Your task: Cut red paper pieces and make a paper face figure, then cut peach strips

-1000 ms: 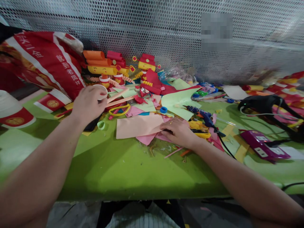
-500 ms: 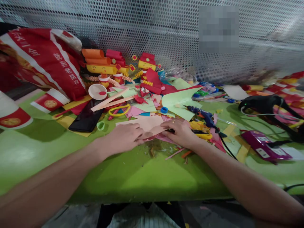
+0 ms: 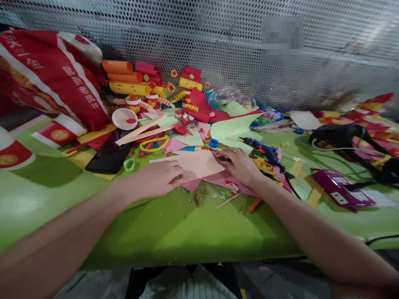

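A pale peach sheet of paper (image 3: 199, 162) lies flat on the green table in front of me. My left hand (image 3: 162, 176) rests on its left end, with the fingers curled and pressed together; whether they pinch the paper is hard to tell. At the sheet's right end is my right hand (image 3: 238, 164), with a ring on one finger. Its fingertips touch pink and dark scraps beside the sheet, and their grip is unclear. Pink paper (image 3: 215, 178) sticks out under the sheet's near edge. A blue glue gun (image 3: 264, 149) lies just beyond my right hand.
Left of the sheet lie a black phone (image 3: 109, 153), yellow-handled scissors (image 3: 154, 143) and paper cups (image 3: 59, 131). Paper figures (image 3: 190, 81) stand at the back by a perforated metal panel (image 3: 218, 37). A purple power strip (image 3: 341, 189) and black stand (image 3: 339, 137) are at right.
The near edge of the peach sheet, raised and bent before, now lies flat. My right hand has moved slightly up and right, off the sheet. The camera view has shifted a little.
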### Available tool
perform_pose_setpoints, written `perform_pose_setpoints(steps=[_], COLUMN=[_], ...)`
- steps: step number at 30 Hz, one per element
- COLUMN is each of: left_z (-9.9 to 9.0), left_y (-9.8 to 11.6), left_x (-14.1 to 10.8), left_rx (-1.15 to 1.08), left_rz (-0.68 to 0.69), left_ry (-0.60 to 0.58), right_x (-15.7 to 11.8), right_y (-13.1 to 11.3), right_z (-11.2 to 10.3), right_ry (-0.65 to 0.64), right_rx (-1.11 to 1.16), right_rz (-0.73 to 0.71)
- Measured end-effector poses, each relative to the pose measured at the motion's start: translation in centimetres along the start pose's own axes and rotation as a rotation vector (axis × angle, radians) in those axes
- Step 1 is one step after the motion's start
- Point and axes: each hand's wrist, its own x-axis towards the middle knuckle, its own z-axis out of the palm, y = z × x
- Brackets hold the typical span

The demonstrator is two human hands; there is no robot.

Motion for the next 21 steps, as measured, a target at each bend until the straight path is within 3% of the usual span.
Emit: perform_pose_setpoints(steps=[4, 8, 10, 12, 13, 15, 18, 21], left_z=[0.3, 0.8, 1.1, 1.3, 1.5, 1.8, 2.2, 2.6], left_y=[0.0, 0.1, 0.4, 0.8, 0.9, 1.1, 1.1, 0.9], left_x=[0.0, 0.2, 0.4, 0.6, 0.6, 0.8, 0.9, 1.1], left_rx=[0.004, 0.048, 0.09, 0.131, 0.141, 0.137, 0.14, 0.171], left_rz=[0.009, -0.004, -0.04, -0.089, -0.109, -0.124, -0.127, -0.12], left_ry=[0.037, 0.078, 0.086, 0.09, 0.089, 0.096, 0.115, 0.131], right_x=[-0.1, -0.8, -1.1, -1.3, -1.2, -0.5, 1.3, 3.4], right_y=[-0.7, -1.9, -2.2, -2.0, -1.6, -0.6, 1.7, 5.3], right_z=[-0.4, -2.8, -4.7, -6.9, -8.0, -10.0, -12.1, -13.1], right_ry=[0.059, 0.067, 0.018, -0.15, -0.277, -0.361, -0.28, -0.201], right_rx=[0.057, 0.19, 0.271, 0.337, 0.365, 0.382, 0.209, -0.035], right_rz=[-0.064, -0.083, -0.023, 0.057, 0.073, 0.108, 0.256, 0.493])
